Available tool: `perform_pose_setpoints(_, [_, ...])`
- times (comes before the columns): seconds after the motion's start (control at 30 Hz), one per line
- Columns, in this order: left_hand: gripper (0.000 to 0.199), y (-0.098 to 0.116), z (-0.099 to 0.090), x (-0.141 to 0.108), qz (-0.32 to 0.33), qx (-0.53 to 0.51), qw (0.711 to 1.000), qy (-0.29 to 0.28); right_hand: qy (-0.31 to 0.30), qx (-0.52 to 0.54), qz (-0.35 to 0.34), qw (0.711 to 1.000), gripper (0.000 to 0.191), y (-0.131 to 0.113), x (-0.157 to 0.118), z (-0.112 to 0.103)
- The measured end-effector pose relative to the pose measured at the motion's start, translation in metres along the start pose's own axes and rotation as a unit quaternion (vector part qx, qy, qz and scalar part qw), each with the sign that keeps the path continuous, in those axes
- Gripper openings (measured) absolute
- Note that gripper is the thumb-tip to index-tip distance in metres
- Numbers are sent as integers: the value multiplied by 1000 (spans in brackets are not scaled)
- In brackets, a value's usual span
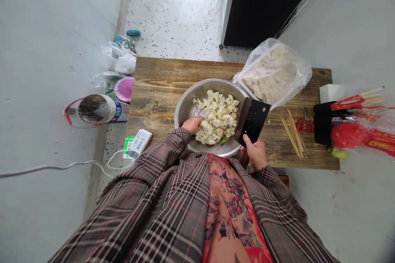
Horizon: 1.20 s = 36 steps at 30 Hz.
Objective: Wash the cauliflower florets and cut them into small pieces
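Note:
A wide steel bowl [182, 102] stands on the wooden table, holding a heap of cut cauliflower florets [217, 115] with a bit of green leaf [222, 139] near its front. My left hand [192, 125] reaches over the bowl's left side with its fingers curled in at the edge of the florets. Whatever those fingers grip, if anything, is hidden. In my right hand [256, 153] is a broad dark cleaver [254, 120], its blade slanting over the bowl's right rim. My thumb lies on the near part of the cleaver, and its handle is mostly covered.
Behind the bowl's right side a clear plastic bag [277, 74] of pale pieces rests on the wooden table [154, 90]. Wooden skewers [294, 133], red-handled scissors [305, 123] and a black holder [322, 123] lie rightward. A power strip [140, 141] and a bucket [95, 109] are at left.

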<state>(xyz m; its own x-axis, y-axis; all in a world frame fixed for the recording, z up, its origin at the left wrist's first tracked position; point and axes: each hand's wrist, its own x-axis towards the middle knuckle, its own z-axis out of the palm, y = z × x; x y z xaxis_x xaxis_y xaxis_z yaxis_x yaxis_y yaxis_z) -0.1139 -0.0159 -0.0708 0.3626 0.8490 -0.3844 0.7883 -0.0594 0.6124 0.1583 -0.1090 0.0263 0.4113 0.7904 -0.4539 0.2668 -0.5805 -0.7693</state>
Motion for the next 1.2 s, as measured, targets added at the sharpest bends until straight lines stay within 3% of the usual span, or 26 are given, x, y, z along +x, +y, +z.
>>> perform_pose_setpoints(0.1, [16,-13,4,-11,-2,-36,999,-5,0,3,-2,1000,51,-2,2,-2])
perform_pose_setpoints(0.27, [36,-21,-2,-9,-62,-65,993,71,-3,24,5,1000,50,-5,-1,-7])
perform_pose_setpoints(0.33, [33,-18,-2,-10,-63,-63,995,53,-5,30,7,1000,50,-4,-3,-8])
perform_pose_setpoints(0.47, [47,-6,9,-20,-45,-74,995,-41,-11,2,0,1000,50,-3,-4,-9])
perform_pose_setpoints(0.57, [39,-1,14,-24,-49,-147,988,-20,-23,-6,-12,1000,51,-4,-3,-8])
perform_pose_setpoints(0.67, [26,-2,7,-27,-63,-215,974,-20,-30,0,-22,999,51,-5,-4,-9])
perform_pose_setpoints(0.73, [31,-3,-3,-31,-91,-354,931,-24,-33,2,-27,999,51,-6,-4,-9])
perform_pose_setpoints(0.83, [41,3,-18,-42,-117,-576,809,-28,-36,-3,-30,999,51,-4,-3,-11])
perform_pose_setpoints(0.9, [44,11,-26,-49,-111,-637,762,-29,-38,-8,-31,999,51,-3,-3,-12])
perform_pose_setpoints(1.07, [39,31,-31,-54,-108,-700,704,-46,-36,-3,-37,999,50,-1,-3,-13])
perform_pose_setpoints(1.2, [30,38,-31,-52,-88,-717,690,-44,-42,9,-29,999,48,-1,-5,-14])
